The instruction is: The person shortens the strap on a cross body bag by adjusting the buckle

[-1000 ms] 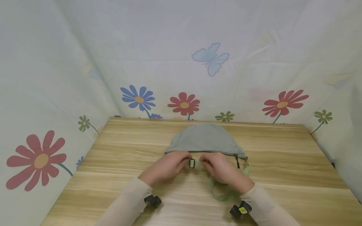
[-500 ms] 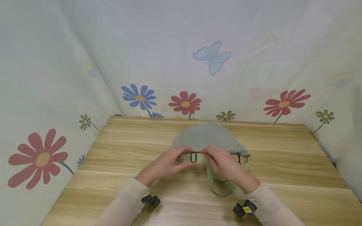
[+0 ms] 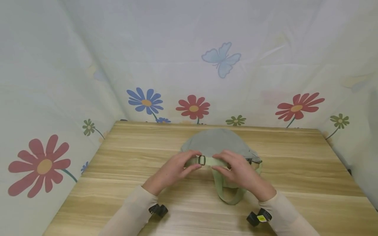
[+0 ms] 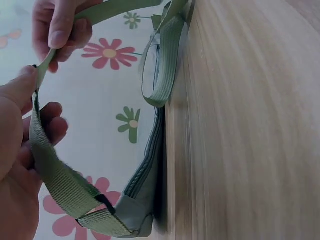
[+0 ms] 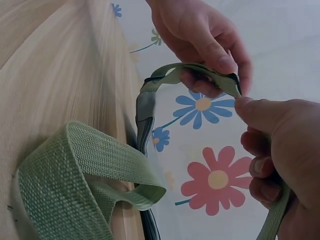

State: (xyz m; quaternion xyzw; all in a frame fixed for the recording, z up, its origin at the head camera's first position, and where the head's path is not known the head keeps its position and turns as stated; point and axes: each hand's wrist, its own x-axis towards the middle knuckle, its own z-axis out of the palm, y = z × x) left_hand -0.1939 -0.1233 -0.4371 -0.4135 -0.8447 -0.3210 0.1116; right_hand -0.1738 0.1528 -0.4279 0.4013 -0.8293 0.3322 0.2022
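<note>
A grey half-moon waist bag (image 3: 217, 141) lies on the table, its zipped edge toward me. Its light green webbing strap (image 3: 211, 161) is lifted in front of the bag and stretched between both hands. My left hand (image 3: 174, 168) pinches the strap right at a dark slide buckle (image 3: 202, 160), thumb below and fingers above. A short way to the right, my right hand (image 3: 236, 168) pinches the strap between thumb and fingers. In the right wrist view the strap runs on down past the right palm. A loose strap loop (image 5: 90, 170) hangs toward the tabletop.
The wood-grain table (image 3: 133, 144) carries the bag near its middle. A pale curtain (image 3: 165, 65) printed with flowers and a butterfly encloses the back and both sides. Each wrist bears a black strapped camera (image 3: 159, 209).
Both hands have raised the strap and buckle off the table slightly. The right hand has shifted right along the strap, and the left thumb has closed in beside the buckle.
</note>
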